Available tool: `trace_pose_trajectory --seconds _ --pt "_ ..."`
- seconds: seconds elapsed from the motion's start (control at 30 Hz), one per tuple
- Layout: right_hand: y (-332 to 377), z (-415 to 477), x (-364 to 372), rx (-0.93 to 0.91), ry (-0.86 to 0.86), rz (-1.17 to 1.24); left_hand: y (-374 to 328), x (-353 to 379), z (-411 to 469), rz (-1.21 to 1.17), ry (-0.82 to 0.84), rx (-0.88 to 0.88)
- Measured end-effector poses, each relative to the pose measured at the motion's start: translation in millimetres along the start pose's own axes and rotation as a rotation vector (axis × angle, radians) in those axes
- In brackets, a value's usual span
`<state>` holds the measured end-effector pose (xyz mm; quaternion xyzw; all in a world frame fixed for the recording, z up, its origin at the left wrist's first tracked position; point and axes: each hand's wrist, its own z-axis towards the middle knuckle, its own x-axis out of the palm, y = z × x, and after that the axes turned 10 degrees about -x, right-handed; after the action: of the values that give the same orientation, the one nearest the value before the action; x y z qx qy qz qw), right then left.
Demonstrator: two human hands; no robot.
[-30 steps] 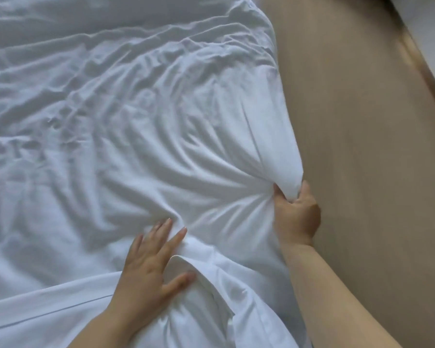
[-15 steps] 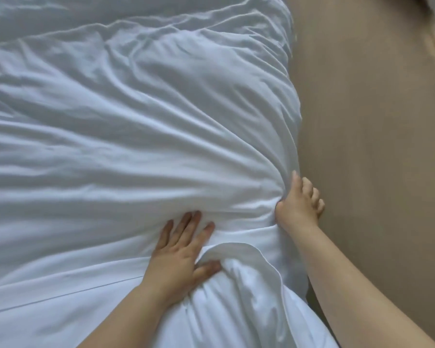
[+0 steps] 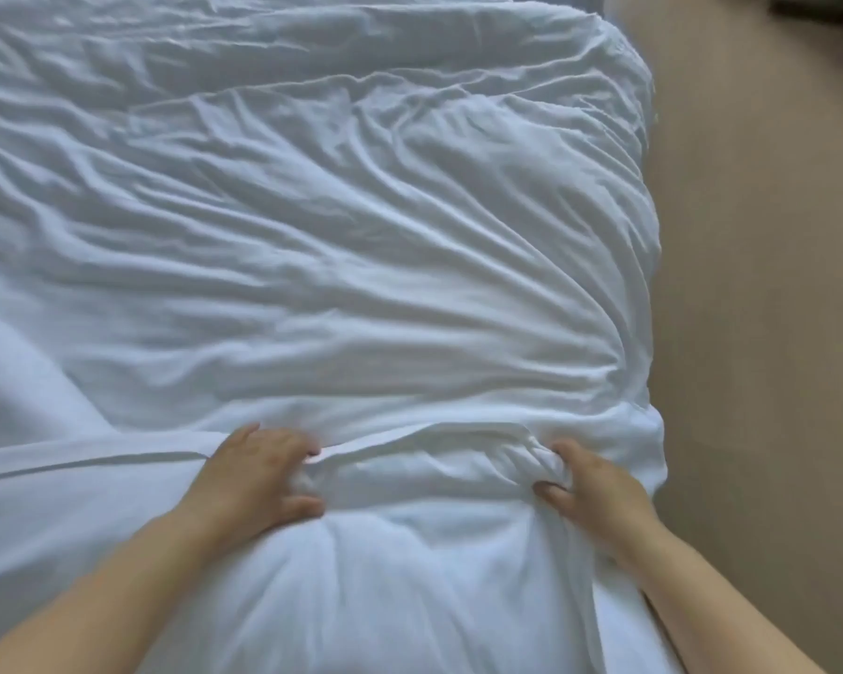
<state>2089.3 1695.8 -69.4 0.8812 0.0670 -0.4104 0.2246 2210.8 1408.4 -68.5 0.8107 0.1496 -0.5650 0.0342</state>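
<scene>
1. Fingers [image 3: 288, 442] of the left hand [image 3: 254, 484] curl down into a bunched fold of the white duvet [image 3: 361, 284]. The thumb presses in from below, so the hand grips a wad of cloth.
2. Level with it, near the bed's right side, the right hand [image 3: 594, 493] does the same. Its fingers [image 3: 568, 452] and thumb hook into the same ridge of cloth and pinch it tight.
3. Both arms are bare. The left forearm [image 3: 93, 600] lies over the bedding, and the right forearm [image 3: 702, 605] runs along the side of the bed.
4. Between the two hands the duvet is gathered into a raised ridge. On the near side of the ridge it bulges, puffed and smooth.
5. Left of the left hand, a flat hemmed band [image 3: 69, 462] of white cloth runs off to the picture's edge.
6. Beyond the hands the duvet covers the whole bed. Deep creases fan out from the right hand's grip toward the far left, and the far right corner is rounded.
7. Tan floor [image 3: 760, 333] lies along the right of the bed, too blurred to tell its surface.
</scene>
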Motion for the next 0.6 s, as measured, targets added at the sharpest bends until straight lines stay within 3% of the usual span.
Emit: trace_pose_trajectory --seconds 0.1,0.17,0.3,0.4,0.5,0.6 --pt "9 -17 -7 0.021 -0.097 -0.029 69 -19 -24 0.124 0.203 -0.220" --pt "14 -25 -5 0.031 -0.171 -0.087 94 -28 -31 0.094 0.165 -0.238" --pt "33 -33 0 0.124 -0.207 -0.109 96 -33 -36 -0.009 -0.203 -0.131" --pt "37 -44 -13 0.078 -0.273 -0.017 102 -54 -41 -0.129 -0.443 -0.114" --pt "37 -48 -55 -0.033 -0.526 0.144 102 -104 -20 -0.136 -0.723 -0.028" --pt "39 -25 -111 -0.042 -0.771 0.099 88 -156 37 -0.071 -0.969 0.023"
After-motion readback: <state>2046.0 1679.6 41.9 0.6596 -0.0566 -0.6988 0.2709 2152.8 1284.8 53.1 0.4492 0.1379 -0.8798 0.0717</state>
